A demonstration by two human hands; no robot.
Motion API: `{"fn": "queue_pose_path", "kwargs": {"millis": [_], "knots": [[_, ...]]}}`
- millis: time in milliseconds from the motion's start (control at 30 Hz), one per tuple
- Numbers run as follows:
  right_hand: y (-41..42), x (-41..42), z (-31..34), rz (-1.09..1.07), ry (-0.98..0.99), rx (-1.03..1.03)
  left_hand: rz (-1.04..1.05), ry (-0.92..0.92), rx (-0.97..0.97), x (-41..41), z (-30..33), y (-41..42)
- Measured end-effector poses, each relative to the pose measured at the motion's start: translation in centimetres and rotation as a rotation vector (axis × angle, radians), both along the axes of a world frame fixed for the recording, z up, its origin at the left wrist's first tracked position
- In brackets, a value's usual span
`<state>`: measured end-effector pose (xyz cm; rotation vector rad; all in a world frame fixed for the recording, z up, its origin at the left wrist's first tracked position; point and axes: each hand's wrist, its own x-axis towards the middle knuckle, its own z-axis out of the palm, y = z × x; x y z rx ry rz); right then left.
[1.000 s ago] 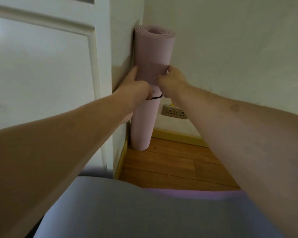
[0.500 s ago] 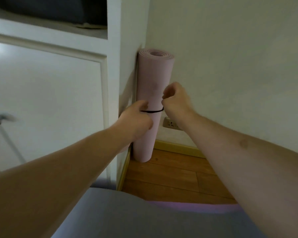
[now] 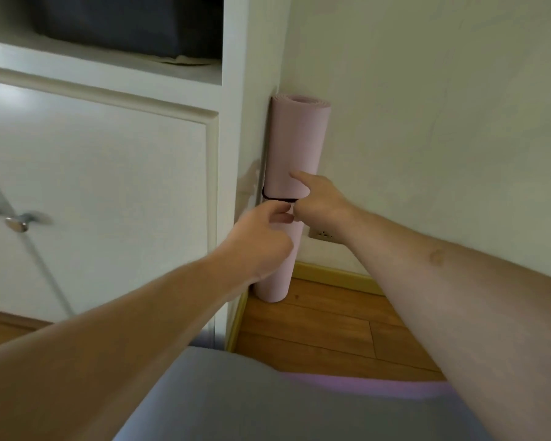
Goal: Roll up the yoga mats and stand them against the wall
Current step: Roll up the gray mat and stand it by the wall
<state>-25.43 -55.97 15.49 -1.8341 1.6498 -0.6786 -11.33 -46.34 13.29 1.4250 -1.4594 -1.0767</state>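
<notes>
A pink rolled yoga mat [image 3: 295,144] stands upright in the corner, touching the white cabinet side and the cream wall. A thin black band [image 3: 277,198] circles its middle. My left hand [image 3: 261,240] reaches in from the lower left, and its fingertips pinch at the band on the roll's front. My right hand [image 3: 318,202] comes from the right; its index finger lies straight on the mat above the band, while thumb and curled fingers pinch the band. A grey mat with a purple edge [image 3: 299,405] fills the bottom of the view.
A white cabinet [image 3: 109,186] with metal door handles [image 3: 16,222] stands left of the corner, with a dark box [image 3: 124,23] on its open shelf. A wall socket [image 3: 323,234] sits low behind the roll. Wooden floor [image 3: 315,329] lies below, edged by a yellow skirting board.
The view has pulled back and tilted up. My left hand moved from the roll's left side to its front, and my right index finger straightened onto the mat. The roll stays upright.
</notes>
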Motion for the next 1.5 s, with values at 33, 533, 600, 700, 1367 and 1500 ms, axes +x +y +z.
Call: {"fn": "queue_pose_path", "kwargs": {"millis": [33,533,600,700,1367,1500], "knots": [[0.3,0.0,-0.3,-0.001,-0.016,0.002,0.002,-0.001,0.005,0.0,-0.3,0.2],[8.1,-2.1,-6.0,-0.107,0.058,0.191,0.01,-0.138,0.166,1.8,-3.9,5.1],[11.3,-2.4,-7.2,-0.081,0.089,0.258,0.04,-0.18,0.193,2.8,-4.5,7.3],[18.5,-2.0,-9.4,-0.038,0.13,0.339,0.137,-0.118,0.276,5.4,-5.9,13.1],[51.6,9.4,-18.9,-0.025,-0.044,0.946,0.108,-0.1,1.059,16.9,-18.1,40.5],[50.1,8.4,-14.4,0.047,-0.024,1.075,0.051,0.231,1.019,16.2,-14.9,39.6]]}}
